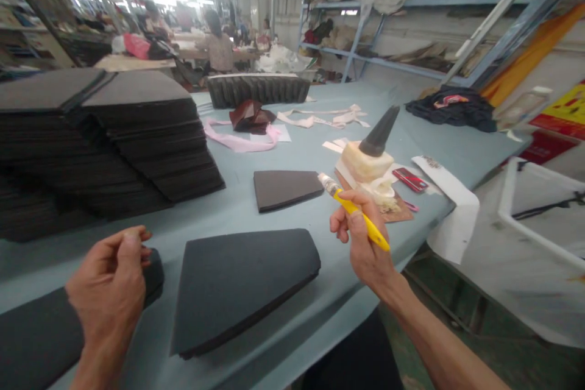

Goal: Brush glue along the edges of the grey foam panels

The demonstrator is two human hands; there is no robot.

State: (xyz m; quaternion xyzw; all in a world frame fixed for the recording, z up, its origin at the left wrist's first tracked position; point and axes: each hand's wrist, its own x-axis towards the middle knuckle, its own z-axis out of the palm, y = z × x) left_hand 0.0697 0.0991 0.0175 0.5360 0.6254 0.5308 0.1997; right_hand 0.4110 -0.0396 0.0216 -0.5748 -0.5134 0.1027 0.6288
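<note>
My right hand grips a yellow-handled paintbrush, its pale bristles pointing up and left above the table. Beyond the hand sits a cream-coloured glue container with a dark cone on top. My left hand is raised with fingers curled and the thumb against them; whether anything is pinched there is hidden. Under it lies a stack of dark panels. Between my hands rests a stack of dark tapered panels. Farther back is a smaller dark piece, just left of the bristles.
Tall stacks of dark panels stand at the left. Fabric strips, a brown scrap and a ribbed dark bundle lie farther back. A red phone is at the right, near a white-framed bin. People sit in the background.
</note>
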